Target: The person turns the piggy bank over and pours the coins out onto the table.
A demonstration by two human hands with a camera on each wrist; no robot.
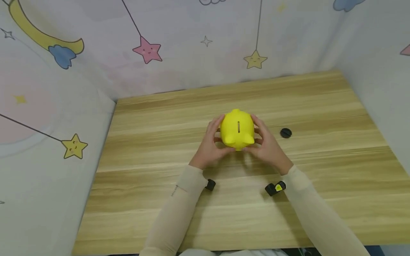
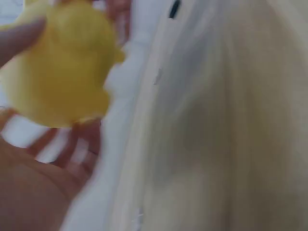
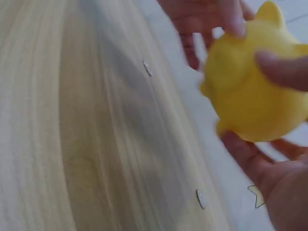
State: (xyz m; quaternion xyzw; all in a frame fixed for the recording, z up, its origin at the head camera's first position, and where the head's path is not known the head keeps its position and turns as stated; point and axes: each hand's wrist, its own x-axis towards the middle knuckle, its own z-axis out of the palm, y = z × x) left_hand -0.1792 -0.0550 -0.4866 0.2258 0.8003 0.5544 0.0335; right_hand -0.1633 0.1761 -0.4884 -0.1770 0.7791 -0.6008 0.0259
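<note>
A yellow piggy bank is held between both hands at the middle of the table, its coin slot facing up in the head view. My left hand grips its left side, the thumb at the near end. On the opposite side my right hand does the same, fingers spread around the body. In the left wrist view the piggy bank is blurred, with the left hand beneath it. The right wrist view shows the piggy bank above the wooden surface, right fingers curled around it.
A round black stopper lies on the wooden table, right of the piggy bank. Two coins, one nearer and one farther, show in the right wrist view. A patterned wall cloth stands behind the table.
</note>
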